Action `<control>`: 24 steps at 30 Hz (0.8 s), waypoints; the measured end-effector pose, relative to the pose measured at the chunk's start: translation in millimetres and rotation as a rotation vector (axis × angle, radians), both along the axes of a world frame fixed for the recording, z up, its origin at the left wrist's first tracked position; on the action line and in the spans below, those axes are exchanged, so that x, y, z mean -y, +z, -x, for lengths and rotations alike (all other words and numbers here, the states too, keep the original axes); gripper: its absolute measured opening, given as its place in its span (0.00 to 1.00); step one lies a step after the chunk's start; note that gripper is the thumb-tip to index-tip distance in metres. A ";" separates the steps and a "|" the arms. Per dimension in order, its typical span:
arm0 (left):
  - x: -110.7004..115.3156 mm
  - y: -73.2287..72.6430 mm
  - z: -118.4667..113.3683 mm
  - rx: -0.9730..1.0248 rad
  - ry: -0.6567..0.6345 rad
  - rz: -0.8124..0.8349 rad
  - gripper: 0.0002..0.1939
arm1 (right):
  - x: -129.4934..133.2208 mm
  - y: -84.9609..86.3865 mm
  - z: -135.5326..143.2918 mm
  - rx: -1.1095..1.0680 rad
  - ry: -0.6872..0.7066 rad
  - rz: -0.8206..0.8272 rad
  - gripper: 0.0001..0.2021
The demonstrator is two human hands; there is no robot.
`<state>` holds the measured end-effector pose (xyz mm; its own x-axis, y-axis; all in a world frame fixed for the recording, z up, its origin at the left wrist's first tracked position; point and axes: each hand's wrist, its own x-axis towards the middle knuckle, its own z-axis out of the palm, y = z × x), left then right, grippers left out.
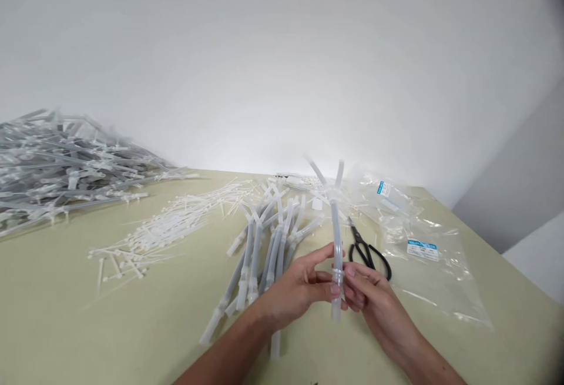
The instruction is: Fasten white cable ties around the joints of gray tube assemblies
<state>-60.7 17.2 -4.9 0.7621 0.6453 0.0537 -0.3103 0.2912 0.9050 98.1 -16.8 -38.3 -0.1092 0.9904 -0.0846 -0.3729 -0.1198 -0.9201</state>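
A translucent tube assembly (336, 229) stands upright above the table, forking into two short branches at its top. My left hand (304, 282) grips its lower part from the left, thumb and fingers round the tube. From the right, the fingertips of my right hand (370, 294) pinch at the joint near the tube's lower end; what lies between them is too small to make out. Behind my left hand lies a bunch of similar forked tubes (258, 244). Black-handled scissors (363, 248) rest just beyond my right hand.
A large heap of tube assemblies (74, 167) fills the table's far left. White cable ties (167, 220) are spread left of centre. Clear plastic bags (436, 282) with blue-and-white labels lie on the right. The green table (132, 332) meets a pale wall behind.
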 end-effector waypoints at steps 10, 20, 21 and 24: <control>0.8 -5.5 -0.7 0.031 0.000 0.051 0.31 | 0.7 1.3 -0.5 0.139 0.057 0.020 0.14; 2.1 -6.2 0.6 0.042 -0.017 0.073 0.31 | 2.2 0.2 -0.8 0.141 0.085 0.017 0.15; 1.9 -6.0 1.1 0.041 -0.009 0.073 0.31 | 2.5 -0.8 -0.3 0.138 0.089 0.008 0.15; 1.3 -3.5 3.1 0.039 0.039 0.060 0.30 | 2.5 -5.5 2.2 0.120 0.057 -0.033 0.15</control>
